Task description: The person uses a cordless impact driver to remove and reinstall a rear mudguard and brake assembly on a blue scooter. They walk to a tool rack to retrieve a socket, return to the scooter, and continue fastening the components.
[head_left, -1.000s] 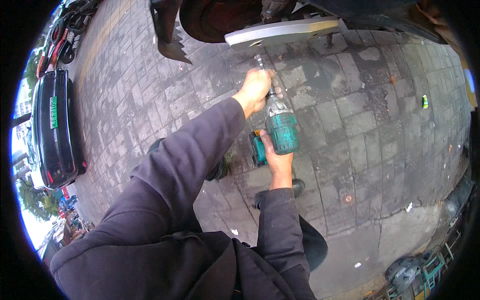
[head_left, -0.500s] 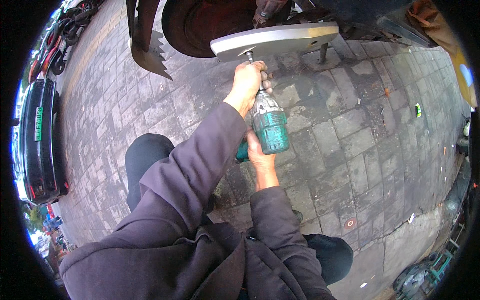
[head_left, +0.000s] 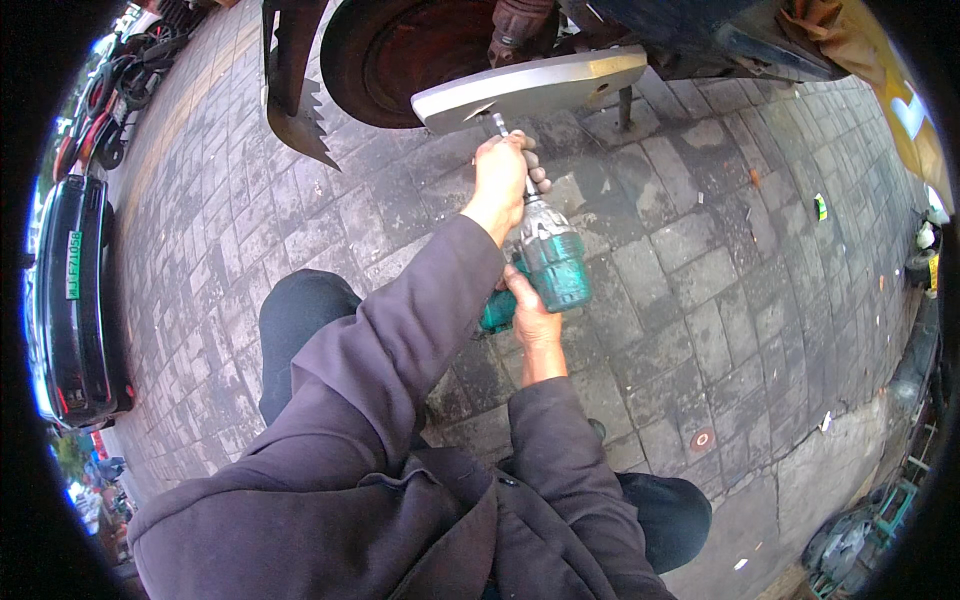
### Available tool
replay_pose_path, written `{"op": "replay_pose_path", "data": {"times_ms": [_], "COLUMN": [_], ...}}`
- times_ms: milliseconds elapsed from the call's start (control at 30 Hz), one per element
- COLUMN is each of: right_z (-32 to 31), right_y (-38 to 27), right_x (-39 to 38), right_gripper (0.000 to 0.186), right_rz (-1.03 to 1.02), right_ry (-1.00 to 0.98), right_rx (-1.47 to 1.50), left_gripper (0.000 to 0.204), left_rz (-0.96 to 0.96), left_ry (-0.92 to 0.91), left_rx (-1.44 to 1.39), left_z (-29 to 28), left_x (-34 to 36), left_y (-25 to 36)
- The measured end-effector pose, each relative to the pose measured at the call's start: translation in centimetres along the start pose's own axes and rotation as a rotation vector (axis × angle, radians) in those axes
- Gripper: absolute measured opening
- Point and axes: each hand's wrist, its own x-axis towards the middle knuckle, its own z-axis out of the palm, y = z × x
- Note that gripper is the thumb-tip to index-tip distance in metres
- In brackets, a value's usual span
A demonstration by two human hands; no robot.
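Observation:
A teal and silver cordless impact wrench [head_left: 555, 262] points away from me at a silver, long metal plate [head_left: 540, 82] on the underside of dark machinery. The tip of its shaft [head_left: 498, 122] is at or very near a hole in the plate; contact is unclear. My left hand [head_left: 500, 178] is closed round the shaft in front of the tool's nose. My right hand [head_left: 536, 315] grips the wrench's handle from below, above the battery, which is partly hidden. Left of the plate are a rusty round disc [head_left: 365, 62] and a toothed metal blade [head_left: 295, 120].
A short metal post [head_left: 624, 108] stands under the plate on grey paving [head_left: 680, 300]. A black car [head_left: 75, 310] and motorbikes [head_left: 115, 80] line the left edge. Brown-yellow material [head_left: 860, 50] is at upper right, and teal metal clutter [head_left: 890, 510] lies at lower right.
Over the last second the wrench and both hands moved forward to the plate, and my knees came into view as my body lowered. In the last half second they have shifted slightly.

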Motion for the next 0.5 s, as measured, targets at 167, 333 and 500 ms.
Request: {"op": "replay_pose_path", "data": {"times_ms": [167, 333, 500], "right_z": [-2.9, -5.0, -6.5], "right_y": [-3.1, -7.2, -10.4], "right_x": [0.2, 2.7, 6.6], "right_gripper": [0.011, 0.032, 0.029], "right_rz": [-0.007, -0.119, -0.142], "right_ry": [0.073, 0.164, 0.029], "right_rx": [0.139, 0.138, 0.088], "left_gripper": [0.015, 0.016, 0.015], "left_rz": [-0.059, -0.127, -0.187], "left_ry": [-0.149, -0.320, -0.221], "left_rx": [0.044, 0.073, -0.026], "left_z": [3.7, 9.5, 12.0], "left_x": [-1.6, 0.3, 3.8], "left_y": [-2.4, -3.6, -3.3]}}
